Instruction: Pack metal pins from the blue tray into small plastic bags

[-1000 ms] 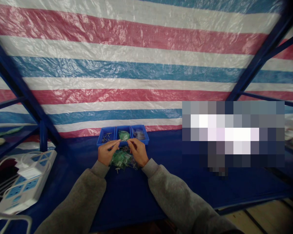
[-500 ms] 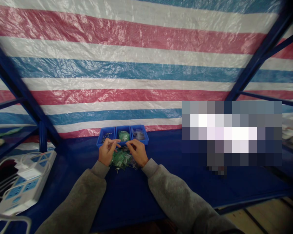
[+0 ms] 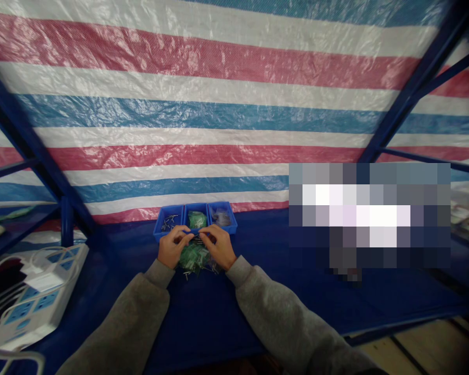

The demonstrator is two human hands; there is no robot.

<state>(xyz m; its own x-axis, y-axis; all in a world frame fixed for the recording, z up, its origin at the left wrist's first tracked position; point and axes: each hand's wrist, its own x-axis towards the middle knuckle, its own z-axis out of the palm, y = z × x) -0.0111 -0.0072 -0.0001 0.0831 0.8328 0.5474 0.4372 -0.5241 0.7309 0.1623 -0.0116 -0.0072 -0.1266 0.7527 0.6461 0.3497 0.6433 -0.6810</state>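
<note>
My left hand (image 3: 171, 248) and my right hand (image 3: 220, 248) meet fingertip to fingertip just in front of three joined blue bins. Both are closed in a pinch, and whatever lies between the fingers is too small to make out. Beneath them a pile of small green pieces (image 3: 194, 258) mixed with thin metal pins (image 3: 186, 275) lies on the blue table. Loose metal pins sit in the left bin (image 3: 156, 229). Green pieces in a clear bag or film (image 3: 197, 219) fill the middle bin, and greyish translucent pieces (image 3: 220, 216) the right one.
On the left lies a white power strip (image 3: 42, 312) with plugs and cables. Blue metal frame posts (image 3: 67, 221) rise at both sides, and a striped plastic sheet (image 3: 203, 120) hangs behind the table (image 3: 203, 328). A pixelated patch covers an area on the right.
My hands have come together, the left one's fingers curling in and the right one's shifting left until the fingertips meet. The bins and the pile look the same.
</note>
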